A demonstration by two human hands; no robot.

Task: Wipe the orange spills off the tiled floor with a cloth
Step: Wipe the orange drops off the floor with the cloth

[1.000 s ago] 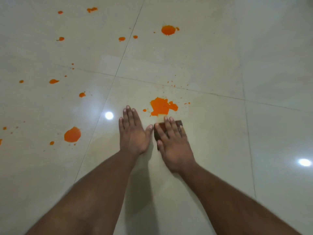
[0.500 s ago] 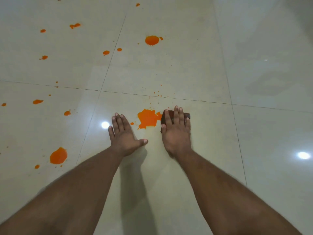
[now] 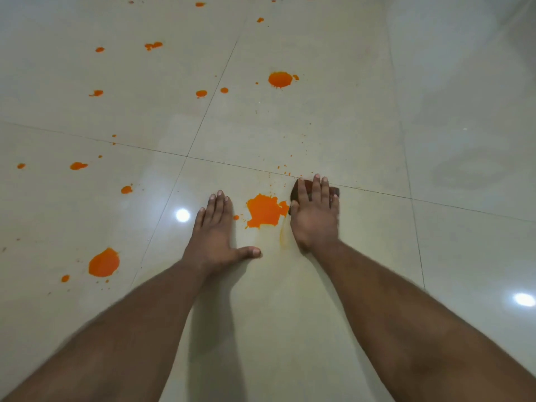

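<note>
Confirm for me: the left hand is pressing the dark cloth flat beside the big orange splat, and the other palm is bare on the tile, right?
Not quite. In the head view the right hand presses the dark cloth beside the big orange splat; the left hand is the bare one.

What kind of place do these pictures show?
Probably an indoor room: a glossy tiled floor with thin grout lines mirrors ceiling lights. Which room, I cannot tell.
</note>
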